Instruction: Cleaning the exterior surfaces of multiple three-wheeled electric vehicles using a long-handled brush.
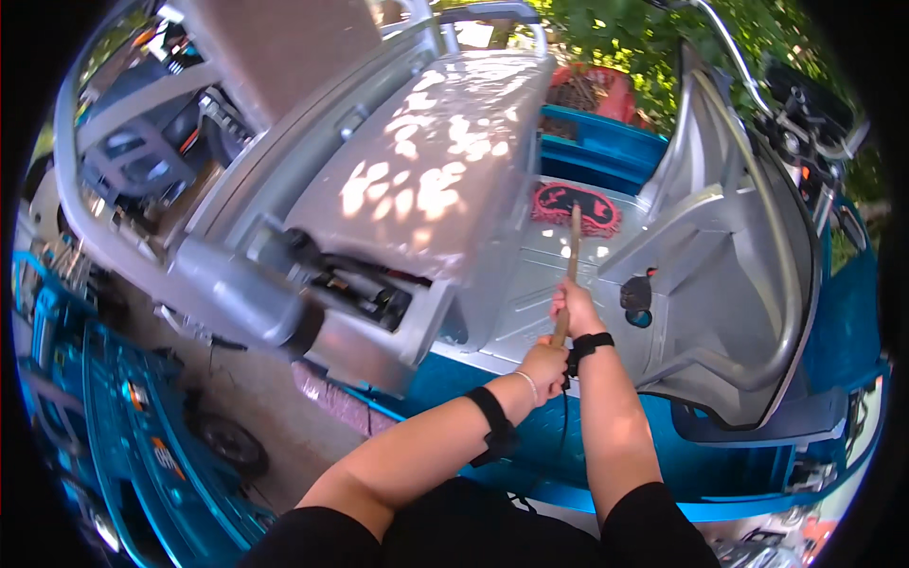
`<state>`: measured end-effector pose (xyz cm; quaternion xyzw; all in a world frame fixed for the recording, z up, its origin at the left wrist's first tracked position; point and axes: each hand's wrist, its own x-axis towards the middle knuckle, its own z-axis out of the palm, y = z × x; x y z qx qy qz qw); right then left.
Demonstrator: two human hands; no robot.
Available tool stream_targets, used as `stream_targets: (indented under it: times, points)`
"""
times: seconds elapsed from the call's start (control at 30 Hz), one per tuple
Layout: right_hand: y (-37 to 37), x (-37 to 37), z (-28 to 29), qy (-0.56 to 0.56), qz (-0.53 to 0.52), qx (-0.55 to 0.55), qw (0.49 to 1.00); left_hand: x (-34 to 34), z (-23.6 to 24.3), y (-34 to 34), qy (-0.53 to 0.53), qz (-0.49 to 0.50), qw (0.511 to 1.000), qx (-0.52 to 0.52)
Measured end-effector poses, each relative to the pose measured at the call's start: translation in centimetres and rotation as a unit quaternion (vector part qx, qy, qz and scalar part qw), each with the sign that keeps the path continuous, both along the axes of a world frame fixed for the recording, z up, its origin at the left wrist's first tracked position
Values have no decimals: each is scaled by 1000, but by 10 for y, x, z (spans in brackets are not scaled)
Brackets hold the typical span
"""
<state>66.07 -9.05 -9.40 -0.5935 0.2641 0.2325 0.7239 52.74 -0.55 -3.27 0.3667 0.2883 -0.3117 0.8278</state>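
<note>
A mop [574,248] with a thin wooden handle reaches away from me, its black and pinkish-red fringed head resting on the grey metal floor [530,289] of a blue three-wheeled vehicle. Closed round the handle near its close end is my left hand [543,370]. My right hand [575,309] grips it a little farther along. The head lies at the far side of the footwell, by the blue side wall [606,142]. Beside my right hand, a dark pedal [636,293] rises from the floor.
Left of the footwell stands a plastic-covered seat [417,161] with a grey metal frame. On the right a grey front panel [720,237] carries a curved tube [781,275], with handlebars [805,114] beyond. Another blue vehicle [123,426] stands at lower left. Green leaves [606,38] hang behind.
</note>
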Motion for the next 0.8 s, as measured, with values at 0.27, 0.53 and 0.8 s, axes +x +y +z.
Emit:
stream_targets:
  times: [0.27,0.53,0.8]
  points:
    - [3,-91,50,107,48,-9,993,-88,39,-17,25,89,996,16]
    - [20,-151,70,79,51,-102,990,-149,46,-5,-7,97,995,3]
    - [36,-218,53,116,1,-16,993,-225,55,76,-25,-7,1000,0]
